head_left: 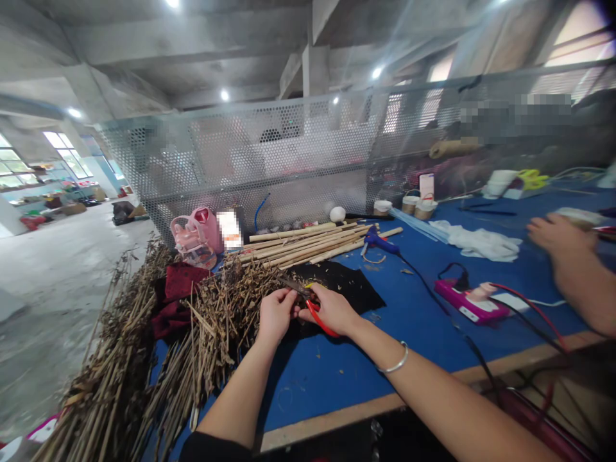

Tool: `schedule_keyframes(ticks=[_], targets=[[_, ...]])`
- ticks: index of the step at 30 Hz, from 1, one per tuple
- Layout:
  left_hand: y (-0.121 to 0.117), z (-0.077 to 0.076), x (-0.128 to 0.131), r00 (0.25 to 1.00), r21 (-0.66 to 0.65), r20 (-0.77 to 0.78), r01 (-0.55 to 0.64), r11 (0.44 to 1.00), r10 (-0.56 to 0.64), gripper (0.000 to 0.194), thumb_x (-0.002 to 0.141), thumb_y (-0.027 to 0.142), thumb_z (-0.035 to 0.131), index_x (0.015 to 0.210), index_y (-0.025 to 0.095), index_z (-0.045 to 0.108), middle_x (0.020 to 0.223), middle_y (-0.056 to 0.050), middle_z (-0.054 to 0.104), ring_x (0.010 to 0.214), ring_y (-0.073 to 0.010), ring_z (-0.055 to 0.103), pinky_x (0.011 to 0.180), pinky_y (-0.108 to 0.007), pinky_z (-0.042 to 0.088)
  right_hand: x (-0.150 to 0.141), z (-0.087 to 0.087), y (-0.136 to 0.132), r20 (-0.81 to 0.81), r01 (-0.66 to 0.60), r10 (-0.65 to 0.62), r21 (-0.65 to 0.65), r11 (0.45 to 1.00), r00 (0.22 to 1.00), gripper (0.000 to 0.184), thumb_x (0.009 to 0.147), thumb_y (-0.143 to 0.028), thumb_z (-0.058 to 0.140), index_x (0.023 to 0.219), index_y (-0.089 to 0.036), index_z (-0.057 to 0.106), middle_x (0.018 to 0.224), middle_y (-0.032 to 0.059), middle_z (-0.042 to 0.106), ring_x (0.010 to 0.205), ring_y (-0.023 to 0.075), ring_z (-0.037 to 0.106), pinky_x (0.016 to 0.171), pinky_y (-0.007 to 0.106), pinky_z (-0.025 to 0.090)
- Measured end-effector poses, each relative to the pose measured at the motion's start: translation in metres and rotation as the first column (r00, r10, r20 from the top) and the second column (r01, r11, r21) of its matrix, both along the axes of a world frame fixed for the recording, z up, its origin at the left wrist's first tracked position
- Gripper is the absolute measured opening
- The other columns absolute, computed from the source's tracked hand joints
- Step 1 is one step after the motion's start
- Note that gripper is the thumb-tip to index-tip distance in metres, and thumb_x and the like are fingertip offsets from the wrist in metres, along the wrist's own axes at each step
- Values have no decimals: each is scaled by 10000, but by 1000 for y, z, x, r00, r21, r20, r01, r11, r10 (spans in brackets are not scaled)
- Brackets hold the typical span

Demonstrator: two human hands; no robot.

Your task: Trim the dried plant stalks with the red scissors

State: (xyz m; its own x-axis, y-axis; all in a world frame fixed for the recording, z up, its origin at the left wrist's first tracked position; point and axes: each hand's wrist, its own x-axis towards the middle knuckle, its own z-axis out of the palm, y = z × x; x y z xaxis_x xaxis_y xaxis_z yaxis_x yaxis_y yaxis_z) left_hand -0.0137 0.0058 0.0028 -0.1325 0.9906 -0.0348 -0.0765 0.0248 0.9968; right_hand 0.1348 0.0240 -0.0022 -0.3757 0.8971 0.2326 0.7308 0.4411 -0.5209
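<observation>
My left hand [276, 314] is closed in a pinch on a thin dried stalk [289, 284] at the edge of a big heap of dried stalks [192, 327]. My right hand [331, 308] is closed round red-handled shears [318, 318], whose blades sit at the stalk just beside the left fingers. Both hands work over a black cloth [346, 285] on the blue table [418, 314]. A silver bangle [397, 363] circles my right wrist.
Peeled pale sticks [312, 244] lie in a row behind the cloth, with a blue glue gun [380, 242] beside them. A pink bag [197, 236], white cloth [476, 242], tape rolls [418, 204] and a pink power strip [471, 307] with cables share the table. Another person's arm [572, 263] reaches in at right. A perforated metal screen [298, 147] backs the table.
</observation>
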Motion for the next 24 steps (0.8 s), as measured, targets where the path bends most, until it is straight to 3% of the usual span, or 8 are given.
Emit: schedule_keyframes(ticks=[7, 12, 17, 24], targets=[[0, -4, 1, 992, 49, -10, 123, 991, -123, 330, 668, 371, 617, 886, 126, 646, 649, -23, 615, 496, -89, 512, 460, -188, 413, -1, 0, 1, -18, 31, -31, -13, 999, 999, 370, 681, -535, 577, 814, -208, 468, 732, -2, 574, 601, 119, 500, 515, 217, 274], [0, -7, -1, 992, 40, -119, 51, 998, -46, 378, 711, 432, 556, 908, 127, 660, 656, -36, 630, 483, -98, 498, 439, -198, 395, -3, -2, 1, -9, 57, -57, -4, 998, 998, 376, 672, -492, 610, 863, -202, 465, 784, 14, 569, 649, 132, 514, 542, 224, 301], [-2, -2, -2, 970, 161, -244, 25, 987, 15, 317, 735, 381, 541, 859, 134, 694, 789, -58, 684, 710, -163, 595, 671, -258, 456, -7, -3, -1, -19, 58, -57, 75, 995, 998, 392, 646, -455, 643, 867, -188, 459, 844, 30, 540, 747, 153, 511, 614, 244, 348], [-3, -1, 2, 978, 181, -206, -5, 983, 43, 294, 738, 331, 553, 923, 143, 681, 889, -63, 691, 799, -181, 618, 757, -283, 456, -7, -4, 1, -28, 47, -43, 121, 992, 999, 389, 670, -482, 609, 860, -178, 457, 864, 49, 515, 801, 173, 491, 694, 286, 386]])
